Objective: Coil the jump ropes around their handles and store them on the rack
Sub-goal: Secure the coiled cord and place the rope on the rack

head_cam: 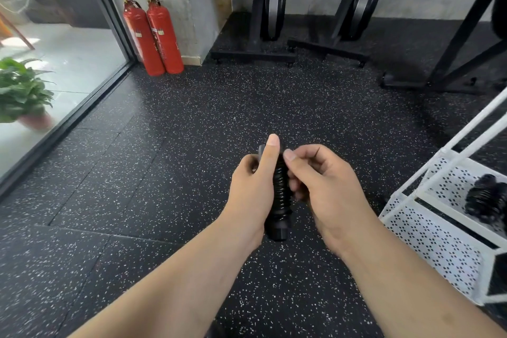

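A black jump rope (279, 197) is wound in tight coils around its handles, forming one upright bundle above the speckled floor. My left hand (253, 189) grips the bundle from the left, thumb stretched up along it. My right hand (321, 184) holds it from the right, with the fingers curled around the coils and the thumb near the top end. To the right stands the white perforated rack (428, 236). Another coiled black jump rope (485, 200) lies on its shelf.
Two red fire extinguishers (153, 35) stand against the pillar at the back left. A glass wall (55, 68) with a potted plant (22, 90) behind it runs along the left. Black gym machines (271, 8) and a black frame (461, 44) stand at the back.
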Demonstrator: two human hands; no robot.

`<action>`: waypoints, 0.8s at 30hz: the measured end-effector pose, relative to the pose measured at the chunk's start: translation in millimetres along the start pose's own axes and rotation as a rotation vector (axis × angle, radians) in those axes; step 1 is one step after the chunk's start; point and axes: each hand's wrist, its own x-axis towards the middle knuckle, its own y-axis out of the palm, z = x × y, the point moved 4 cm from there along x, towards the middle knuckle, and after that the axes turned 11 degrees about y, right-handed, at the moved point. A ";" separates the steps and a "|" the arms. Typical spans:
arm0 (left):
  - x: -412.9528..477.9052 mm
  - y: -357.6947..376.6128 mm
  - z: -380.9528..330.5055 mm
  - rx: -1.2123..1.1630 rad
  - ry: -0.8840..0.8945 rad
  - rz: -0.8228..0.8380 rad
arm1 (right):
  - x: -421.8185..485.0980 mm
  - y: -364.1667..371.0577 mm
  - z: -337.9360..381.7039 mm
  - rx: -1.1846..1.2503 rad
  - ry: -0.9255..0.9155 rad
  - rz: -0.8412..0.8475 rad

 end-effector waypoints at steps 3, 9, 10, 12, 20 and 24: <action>3.8 -1.6 0.1 0.063 0.044 0.007 | -1.1 0.5 1.1 -0.020 -0.040 -0.019; -1.4 3.9 0.9 0.032 -0.054 0.053 | -7.0 7.6 4.1 -0.191 -0.154 -0.042; -2.8 5.6 1.3 0.016 -0.074 0.067 | -7.6 7.4 4.3 -0.217 -0.171 -0.045; -4.0 7.7 1.4 -0.003 -0.081 0.089 | -8.1 6.0 5.7 -0.243 -0.190 -0.045; 0.6 11.1 -7.4 -0.043 0.055 0.109 | -13.3 0.8 25.1 -0.082 -0.155 0.044; -2.9 14.5 -10.7 -0.049 0.121 0.135 | -20.5 2.0 24.2 0.017 -0.198 -0.030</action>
